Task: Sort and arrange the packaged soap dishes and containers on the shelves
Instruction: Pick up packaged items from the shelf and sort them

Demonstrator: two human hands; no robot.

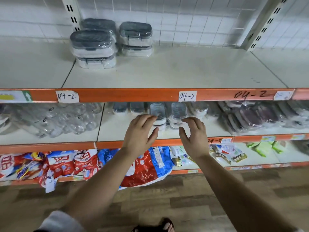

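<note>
1. Both hands reach over the middle shelf's orange front edge; left hand and right hand have an open grip, holding nothing.
2. Between them stand two stacks of wrapped soap dishes, bare shelf in front.
3. Purple packaged dishes crowd the right, clear containers the left.
4. The top shelf is mostly bare; grey-lidded dishes sit at its back left.
</note>
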